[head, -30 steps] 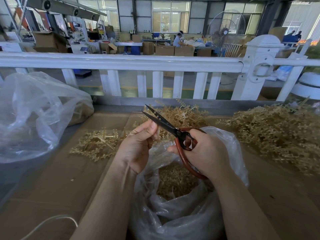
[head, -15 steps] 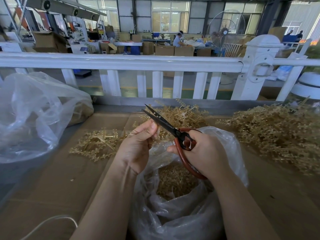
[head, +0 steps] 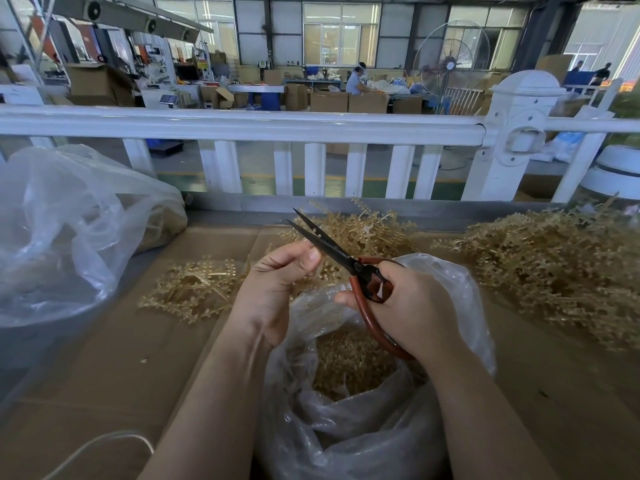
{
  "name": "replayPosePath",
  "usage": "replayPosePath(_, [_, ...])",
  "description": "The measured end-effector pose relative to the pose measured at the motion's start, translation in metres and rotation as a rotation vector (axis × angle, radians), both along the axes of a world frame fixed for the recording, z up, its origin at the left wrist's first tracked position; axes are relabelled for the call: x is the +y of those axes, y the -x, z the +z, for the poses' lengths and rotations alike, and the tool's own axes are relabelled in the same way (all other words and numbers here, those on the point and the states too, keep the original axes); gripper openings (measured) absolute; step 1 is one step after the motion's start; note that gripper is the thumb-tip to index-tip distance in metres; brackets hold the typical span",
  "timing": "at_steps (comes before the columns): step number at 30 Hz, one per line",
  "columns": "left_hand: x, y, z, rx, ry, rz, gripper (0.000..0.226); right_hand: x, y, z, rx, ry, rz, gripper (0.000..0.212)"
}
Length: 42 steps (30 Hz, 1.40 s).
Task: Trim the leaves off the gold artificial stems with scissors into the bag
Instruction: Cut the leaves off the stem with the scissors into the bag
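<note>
Bag (head: 363, 427), clear plastic, open, part-filled with gold trimmings. Above it: right hand (head: 412, 306), fingers curled through red handles of scissors (head: 332, 251), blades slightly parted. Left hand (head: 273, 289), fingers curled, thumb beside blades; held stem hidden. Gold stems (head: 554, 265) heaped right of bag.

Left hand (head: 273, 292) grip contents hidden; right stem pile (head: 554, 271) edge-cropped.

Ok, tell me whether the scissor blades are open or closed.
Open. The scissors, gripped by the right hand, show two blade tips apart, a narrow gap between them above the left hand.
</note>
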<state>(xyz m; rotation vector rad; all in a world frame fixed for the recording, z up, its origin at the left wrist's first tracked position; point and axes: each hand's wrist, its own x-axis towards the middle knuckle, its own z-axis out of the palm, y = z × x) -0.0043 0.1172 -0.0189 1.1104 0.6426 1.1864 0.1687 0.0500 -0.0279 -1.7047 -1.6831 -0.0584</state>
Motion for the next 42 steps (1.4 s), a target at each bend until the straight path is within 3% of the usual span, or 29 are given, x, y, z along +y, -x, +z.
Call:
replayPosePath(4, [0.0, 0.003, 0.0, 0.006, -0.05, 0.019, 0.008, 0.002, -0.001, 0.0, 0.0, 0.003, -0.009, 0.061])
replayPosePath(8, [0.001, 0.009, 0.001, 0.034, -0.157, -0.034, 0.024, 0.003, -0.002, -0.001, 0.018, 0.031, -0.014, 0.074])
replayPosePath(10, [0.001, 0.012, 0.003, 0.049, -0.196, -0.034, 0.02, 0.003, -0.003, 0.0, 0.024, 0.033, -0.011, 0.076])
replayPosePath(15, [0.003, 0.014, 0.002, 0.07, -0.277, 0.004, 0.012, 0.001, -0.002, 0.001, 0.032, 0.029, 0.013, 0.072])
replayPosePath(24, [0.001, 0.01, 0.002, 0.095, -0.368, 0.085, 0.019, -0.001, -0.001, 0.001, -0.024, -0.006, -0.018, 0.073])
replayPosePath(26, [0.0, 0.008, 0.002, 0.127, -0.367, 0.102, 0.015, -0.001, -0.001, 0.002, -0.039, -0.028, -0.032, 0.068])
replayPosePath(30, [0.001, 0.007, 0.001, 0.099, -0.347, 0.101, 0.012, 0.001, -0.002, 0.0, -0.022, -0.029, -0.036, 0.082])
replayPosePath(36, [0.002, 0.006, -0.001, 0.072, -0.344, 0.083, 0.009, 0.003, -0.002, -0.001, 0.001, -0.012, -0.029, 0.085])
replayPosePath(42, [0.003, 0.007, -0.001, 0.075, -0.338, 0.086, 0.016, 0.004, -0.002, -0.002, 0.035, 0.017, -0.001, 0.088])
